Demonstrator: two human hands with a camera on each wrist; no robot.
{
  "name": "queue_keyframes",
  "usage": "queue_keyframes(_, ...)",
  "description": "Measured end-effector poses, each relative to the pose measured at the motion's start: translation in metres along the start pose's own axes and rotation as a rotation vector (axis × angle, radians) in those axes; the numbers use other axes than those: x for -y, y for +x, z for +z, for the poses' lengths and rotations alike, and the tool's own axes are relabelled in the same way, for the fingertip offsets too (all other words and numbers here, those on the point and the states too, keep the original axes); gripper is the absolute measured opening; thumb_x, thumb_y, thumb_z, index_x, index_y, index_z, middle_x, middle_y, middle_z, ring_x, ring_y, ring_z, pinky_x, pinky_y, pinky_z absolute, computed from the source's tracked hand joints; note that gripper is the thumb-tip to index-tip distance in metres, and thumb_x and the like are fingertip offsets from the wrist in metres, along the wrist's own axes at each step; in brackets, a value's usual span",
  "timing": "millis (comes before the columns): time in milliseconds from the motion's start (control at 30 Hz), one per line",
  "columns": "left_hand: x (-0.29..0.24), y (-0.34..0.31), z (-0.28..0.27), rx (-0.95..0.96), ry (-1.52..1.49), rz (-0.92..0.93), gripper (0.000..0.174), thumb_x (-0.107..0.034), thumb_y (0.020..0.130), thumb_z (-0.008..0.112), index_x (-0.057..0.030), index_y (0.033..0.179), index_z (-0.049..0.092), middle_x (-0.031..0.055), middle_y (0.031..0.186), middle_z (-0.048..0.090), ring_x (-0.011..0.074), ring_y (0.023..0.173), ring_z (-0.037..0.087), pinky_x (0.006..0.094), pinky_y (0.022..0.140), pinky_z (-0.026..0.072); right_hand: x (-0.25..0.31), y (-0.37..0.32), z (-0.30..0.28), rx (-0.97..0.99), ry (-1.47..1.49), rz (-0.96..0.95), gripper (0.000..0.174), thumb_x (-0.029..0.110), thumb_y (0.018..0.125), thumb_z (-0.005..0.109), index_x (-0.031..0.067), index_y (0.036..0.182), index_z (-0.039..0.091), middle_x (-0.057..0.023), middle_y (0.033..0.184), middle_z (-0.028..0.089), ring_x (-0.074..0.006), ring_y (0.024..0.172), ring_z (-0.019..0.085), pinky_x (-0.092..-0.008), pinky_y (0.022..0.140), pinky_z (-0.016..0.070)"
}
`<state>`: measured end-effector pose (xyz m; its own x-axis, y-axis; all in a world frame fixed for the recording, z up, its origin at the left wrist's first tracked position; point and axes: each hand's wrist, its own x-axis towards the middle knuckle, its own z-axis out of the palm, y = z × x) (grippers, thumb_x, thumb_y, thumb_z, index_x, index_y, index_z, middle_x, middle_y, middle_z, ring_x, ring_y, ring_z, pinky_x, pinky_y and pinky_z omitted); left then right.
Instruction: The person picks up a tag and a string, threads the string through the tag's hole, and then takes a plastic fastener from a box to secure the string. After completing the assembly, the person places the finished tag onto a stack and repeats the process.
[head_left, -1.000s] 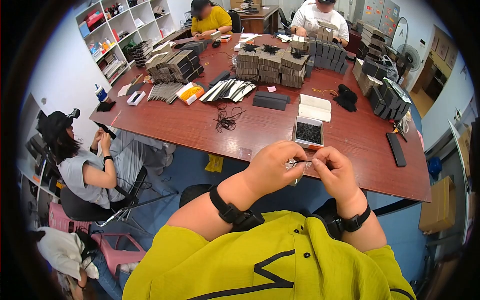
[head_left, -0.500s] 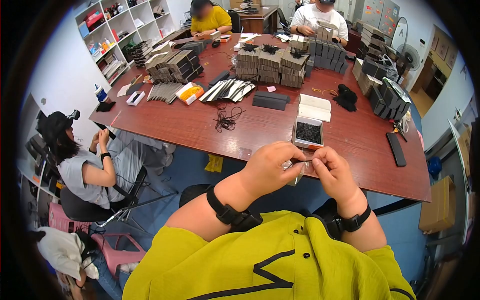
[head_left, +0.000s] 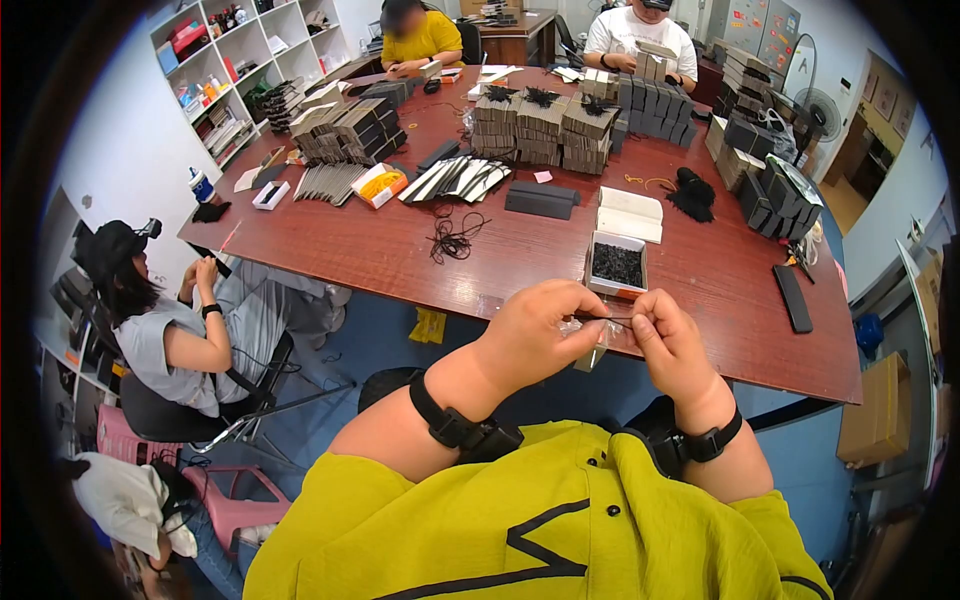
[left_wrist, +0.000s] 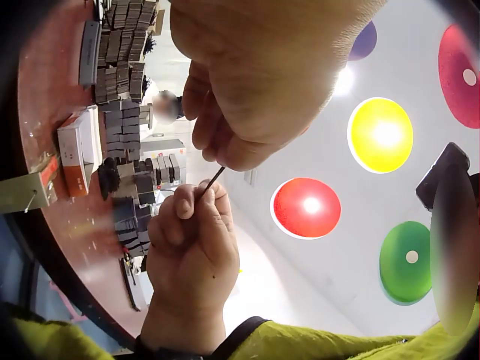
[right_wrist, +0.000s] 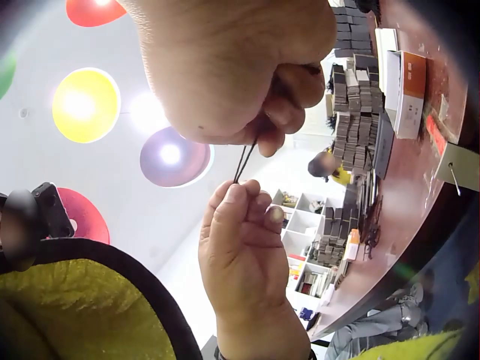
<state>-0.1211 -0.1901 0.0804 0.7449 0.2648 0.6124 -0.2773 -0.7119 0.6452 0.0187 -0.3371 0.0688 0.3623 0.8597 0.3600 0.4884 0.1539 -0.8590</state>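
A thin black cord (head_left: 620, 321) is stretched between both hands, above the table's near edge. My left hand (head_left: 535, 335) pinches one end between thumb and fingers, and my right hand (head_left: 675, 345) pinches the other end. In the right wrist view the cord (right_wrist: 243, 163) shows as two thin strands side by side. The left wrist view shows the cord (left_wrist: 214, 180) as a short dark line between the fingertips. Just beyond the hands stands an open box (head_left: 617, 265) of small black pieces.
On the red-brown table (head_left: 380, 240) lie a tangle of black cord (head_left: 457, 238), dark flat cases (head_left: 541, 200), an orange-and-white box (head_left: 380, 187) and stacks of grey pieces (head_left: 540, 135). A black case (head_left: 791, 299) is at the right. A seated person (head_left: 200, 330) is at the left.
The hands have drawn slightly apart, with more cord showing between the fingertips. At the table's far right, the person in white has shifted a little.
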Motion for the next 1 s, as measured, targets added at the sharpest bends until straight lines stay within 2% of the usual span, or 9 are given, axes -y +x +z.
queue_keyframes(100,0.001,0.0,-0.002,0.049,-0.028,-0.054,0.015,-0.011,0.074,0.065,-0.0029,0.086,0.062,0.0119,0.082,0.062,0.0263,0.076,0.061,0.033,0.068,0.0486,-0.003,0.0,-0.001,-0.01,-0.016,-0.013,0.003,0.002,0.09,0.047,0.0024,0.087,0.047,-0.003,0.072,0.05,-0.0098,0.064,0.047,-0.0237,0.06,0.0416)
queue_keyframes(333,-0.001,0.002,-0.004,0.046,-0.026,-0.055,0.014,-0.011,0.073,0.065,-0.0025,0.085,0.062,0.0119,0.079,0.061,0.0262,0.073,0.061,0.033,0.067,0.0483,-0.006,0.0,-0.003,0.016,0.053,0.012,0.002,0.005,0.09,0.049,0.0029,0.089,0.048,-0.0014,0.07,0.048,-0.0086,0.064,0.046,-0.0229,0.06,0.0402)
queue_keyframes(400,0.001,0.001,-0.003,0.055,-0.036,-0.054,0.013,-0.006,0.074,0.067,-0.0027,0.086,0.064,0.0091,0.08,0.064,0.0182,0.069,0.061,0.0277,0.063,0.0465,0.001,0.001,0.003,-0.049,0.09,-0.037,0.007,0.006,0.088,0.054,0.0021,0.094,0.054,-0.0012,0.07,0.049,-0.0081,0.065,0.047,-0.0222,0.06,0.04)
queue_keyframes(433,0.001,0.002,-0.003,0.056,-0.037,-0.054,0.013,-0.006,0.074,0.067,-0.0027,0.086,0.064,0.0091,0.08,0.064,0.0182,0.069,0.061,0.0277,0.063,0.0465,0.001,0.0,0.004,-0.05,0.09,-0.036,0.007,0.006,0.088,0.054,0.0021,0.094,0.054,-0.0012,0.07,0.049,-0.0081,0.065,0.047,-0.0222,0.06,0.04)
queue_keyframes(533,0.001,0.001,-0.004,0.121,-0.135,-0.186,0.011,-0.003,0.077,0.065,-0.0009,0.089,0.065,0.008,0.084,0.065,0.014,0.072,0.062,0.0253,0.066,0.0479,-0.006,-0.003,0.006,-0.015,0.088,0.042,0.01,0.008,0.087,0.059,0.0012,0.093,0.06,-0.0025,0.072,0.055,-0.0082,0.066,0.049,-0.0218,0.06,0.0406)
queue_keyframes(600,0.006,-0.001,0.0,0.12,-0.405,-0.345,0.012,0.0,0.081,0.063,0.0021,0.092,0.064,0.0081,0.088,0.066,0.0117,0.079,0.062,0.0235,0.071,0.0496,-0.01,-0.003,0.005,-0.058,0.038,-0.05,0.01,0.009,0.084,0.062,0.0005,0.089,0.063,-0.0046,0.076,0.06,-0.0096,0.067,0.053,-0.0225,0.06,0.0416)
queue_keyframes(700,0.011,-0.003,0.004,0.124,-0.652,-0.441,0.013,0.001,0.082,0.062,0.0047,0.094,0.063,0.0093,0.089,0.065,0.0122,0.084,0.062,0.0233,0.075,0.0506,-0.005,-0.002,0.004,-0.069,-0.014,-0.113,0.008,0.008,0.084,0.062,-0.0005,0.084,0.063,-0.0056,0.077,0.062,-0.0111,0.067,0.054,-0.0236,0.06,0.0423)
queue_keyframes(900,0.013,-0.004,0.003,0.119,-0.841,-0.551,0.011,-0.002,0.083,0.062,0.0034,0.093,0.063,0.0096,0.086,0.066,0.0131,0.079,0.062,0.0245,0.073,0.0508,-0.005,-0.004,0.003,-0.051,0.012,-0.127,0.007,0.006,0.084,0.06,-0.0006,0.082,0.061,-0.0053,0.074,0.059,-0.0104,0.064,0.052,-0.023,0.059,0.0412)
queue_keyframes(1000,0.016,-0.004,0.005,0.109,-0.891,-0.519,0.01,-0.004,0.085,0.06,0.0027,0.091,0.063,0.0095,0.084,0.066,0.0131,0.076,0.062,0.0247,0.071,0.0501,-0.004,-0.006,0.004,-0.065,0.073,-0.088,0.006,0.005,0.084,0.059,-0.0003,0.081,0.06,-0.0048,0.072,0.057,-0.0089,0.062,0.05,-0.0219,0.057,0.0395)
